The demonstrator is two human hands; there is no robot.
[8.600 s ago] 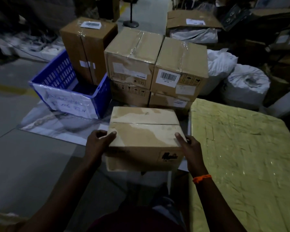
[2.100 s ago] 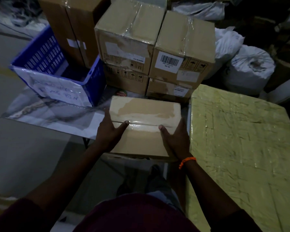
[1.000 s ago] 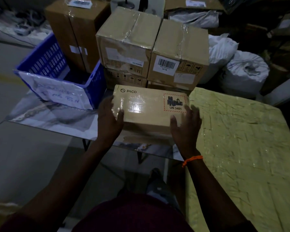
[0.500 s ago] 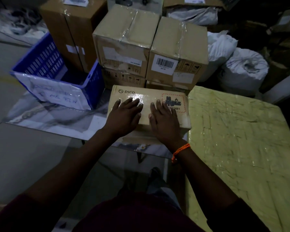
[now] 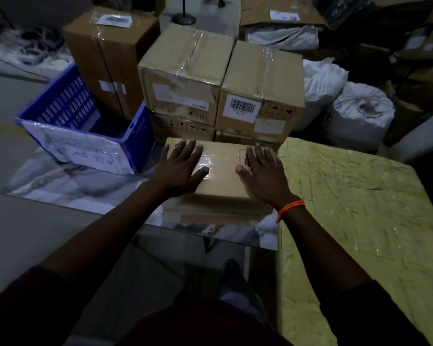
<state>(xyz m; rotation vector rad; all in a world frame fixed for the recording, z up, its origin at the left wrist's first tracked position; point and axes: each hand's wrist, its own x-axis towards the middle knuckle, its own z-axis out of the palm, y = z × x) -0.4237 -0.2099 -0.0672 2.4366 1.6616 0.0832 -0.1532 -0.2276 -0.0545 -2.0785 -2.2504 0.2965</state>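
You slid your left hand (image 5: 180,168) and right hand (image 5: 263,173) apart over the box (image 5: 220,182), mid-frame; both lay flat, gripping nothing, likely smoothing its tape (image 5: 206,162).

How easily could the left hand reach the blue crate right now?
Probably yes: the left hand lies flat on the cardboard box, holding nothing, and the blue crate stands just beside it with nothing between.

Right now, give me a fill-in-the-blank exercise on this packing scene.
The left hand and right hand press flat on the ___ face of the cardboard box.
The slotted crate left of it is ___.
The orange band circles the ___ wrist.
Missing words: top, blue, right.
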